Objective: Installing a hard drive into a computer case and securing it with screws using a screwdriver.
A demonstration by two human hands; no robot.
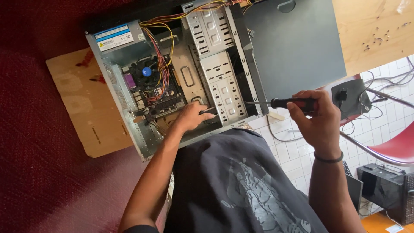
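An open desktop computer case [129, 103] lies on its side on a wooden board, showing a motherboard with a black fan [145, 73], bundled coloured wires [161, 60] and metal drive cages [222, 86]. My left hand [192, 116] reaches inside the case at the foot of the drive cage, fingers curled on a small dark part beside the metal. My right hand [317, 123] grips a screwdriver with a black and red handle [293, 103]; its shaft points left at the case's front edge.
The grey case side panel [297, 43] leans past the case. A wooden tabletop with scattered screws [375, 41] lies at top right. A red chair [396, 146], cables and black boxes sit on the white tiled floor at right. Red carpet covers the left.
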